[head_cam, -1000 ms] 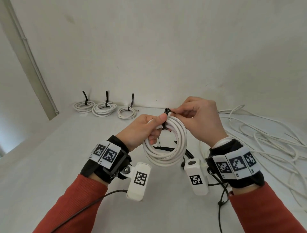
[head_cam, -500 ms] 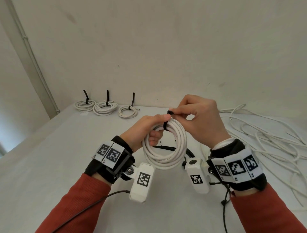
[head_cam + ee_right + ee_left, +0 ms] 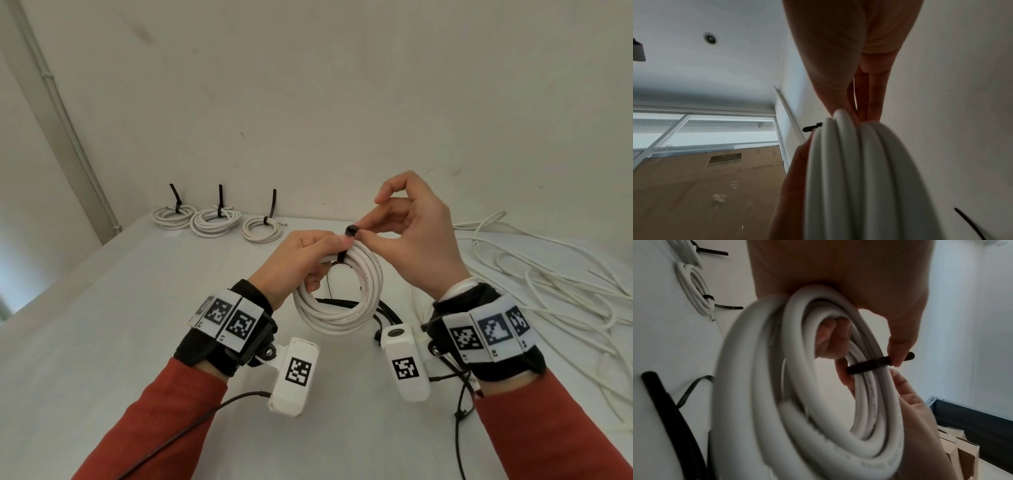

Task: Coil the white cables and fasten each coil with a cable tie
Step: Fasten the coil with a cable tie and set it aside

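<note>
A: Head view, go.
B: Your left hand grips the top of the white cable coil, fingers curled through the ring, held up above the counter. Your right hand pinches the black cable tie at its head, thumb and forefinger closed, other fingers raised.
A: Elsewhere?
B: Three tied coils at the far edge by the wall. Loose white cables sprawl on your right. Spare black ties lie under the coil.
A: Left wrist?
B: Tie wraps round the coil; your fingertips pinch its head.
A: Right wrist?
B: Coil seen edge-on, tie end sticking out left. Cardboard box behind.
</note>
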Motion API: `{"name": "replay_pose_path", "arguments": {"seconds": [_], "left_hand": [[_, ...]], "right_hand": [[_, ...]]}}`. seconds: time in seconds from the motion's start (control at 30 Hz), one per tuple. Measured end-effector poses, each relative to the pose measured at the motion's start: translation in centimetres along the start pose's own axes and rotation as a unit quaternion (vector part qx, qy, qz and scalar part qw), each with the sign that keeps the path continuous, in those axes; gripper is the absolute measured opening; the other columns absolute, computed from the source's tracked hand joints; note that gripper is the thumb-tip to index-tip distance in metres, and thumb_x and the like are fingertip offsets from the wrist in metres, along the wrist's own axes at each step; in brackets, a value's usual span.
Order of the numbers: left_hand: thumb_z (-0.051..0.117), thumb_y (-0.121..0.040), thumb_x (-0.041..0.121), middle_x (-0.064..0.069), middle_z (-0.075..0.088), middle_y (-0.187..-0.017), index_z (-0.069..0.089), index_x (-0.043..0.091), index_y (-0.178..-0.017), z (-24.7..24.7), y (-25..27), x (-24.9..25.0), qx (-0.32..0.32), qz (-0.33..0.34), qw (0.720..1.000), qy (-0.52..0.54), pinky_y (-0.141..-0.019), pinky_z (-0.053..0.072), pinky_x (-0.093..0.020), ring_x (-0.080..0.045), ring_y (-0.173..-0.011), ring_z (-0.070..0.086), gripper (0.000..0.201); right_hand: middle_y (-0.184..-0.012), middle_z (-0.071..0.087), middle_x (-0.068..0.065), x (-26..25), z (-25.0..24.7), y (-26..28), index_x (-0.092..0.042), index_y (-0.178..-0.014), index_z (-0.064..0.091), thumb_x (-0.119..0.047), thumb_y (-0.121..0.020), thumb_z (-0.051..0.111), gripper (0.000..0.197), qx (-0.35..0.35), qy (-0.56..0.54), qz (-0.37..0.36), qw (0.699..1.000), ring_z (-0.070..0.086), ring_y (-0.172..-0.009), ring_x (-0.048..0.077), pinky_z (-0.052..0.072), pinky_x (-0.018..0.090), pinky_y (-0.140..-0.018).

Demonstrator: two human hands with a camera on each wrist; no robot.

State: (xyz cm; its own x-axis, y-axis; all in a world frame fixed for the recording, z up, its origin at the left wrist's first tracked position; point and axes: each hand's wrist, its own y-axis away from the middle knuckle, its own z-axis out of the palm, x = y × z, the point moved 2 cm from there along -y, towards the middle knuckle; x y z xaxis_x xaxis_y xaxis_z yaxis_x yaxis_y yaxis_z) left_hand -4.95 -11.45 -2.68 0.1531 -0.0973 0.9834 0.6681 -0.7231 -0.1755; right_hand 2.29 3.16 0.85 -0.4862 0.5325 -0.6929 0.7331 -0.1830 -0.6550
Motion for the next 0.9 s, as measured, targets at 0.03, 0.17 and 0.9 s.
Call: {"name": "replay_pose_path", "arguments": {"seconds": [0.03, 0.17, 0.9], "left_hand": [[0.064, -0.064, 0.049, 0.01, 0.03, -0.047, 0.055, 0.011, -0.07, 0.0, -0.1, -0.1, 0.003, -0.004, 1.0, 0.002, -0.041, 0.026, -0.02, -0.009, -0.044, 0.025, 0.039], [0.066, -0.067, 0.047, 0.007, 0.029, -0.046, 0.052, 0.01, -0.068, -0.1, -0.2, -0.7, 0.013, -0.026, 0.999, 0.018, -0.04, 0.025, -0.02, -0.01, -0.044, 0.023, 0.039], [0.053, -0.074, 0.059, 0.013, 0.058, -0.06, 0.065, 0.021, -0.083, -2.8, 0.0, 0.8, 0.243, 0.226, 0.871, -0.362, -0.055, 0.043, -0.022, -0.003, -0.055, 0.054, 0.04]], "right_hand": [[-0.07, 0.07, 0.003, -0.1, 0.0, 0.0, -0.022, -0.087, 0.044, 0.005, -0.071, 0.077, 0.045, -0.001, 0.008, -0.016, 1.0, 0.07, -0.069, 0.016, 0.057, 0.026, -0.072], [-0.073, 0.071, 0.001, -0.5, 0.3, 0.4, -0.026, -0.086, 0.041, 0.004, -0.072, 0.076, 0.048, -0.02, 0.068, -0.084, 0.994, 0.07, -0.07, 0.01, 0.056, 0.021, -0.074], [-0.06, 0.021, -0.003, -1.0, 3.1, 1.1, -0.013, -0.066, 0.056, -0.025, -0.097, 0.05, 0.034, -0.15, -0.253, 0.328, 0.898, 0.02, -0.053, 0.01, 0.025, 0.021, -0.048]]}}
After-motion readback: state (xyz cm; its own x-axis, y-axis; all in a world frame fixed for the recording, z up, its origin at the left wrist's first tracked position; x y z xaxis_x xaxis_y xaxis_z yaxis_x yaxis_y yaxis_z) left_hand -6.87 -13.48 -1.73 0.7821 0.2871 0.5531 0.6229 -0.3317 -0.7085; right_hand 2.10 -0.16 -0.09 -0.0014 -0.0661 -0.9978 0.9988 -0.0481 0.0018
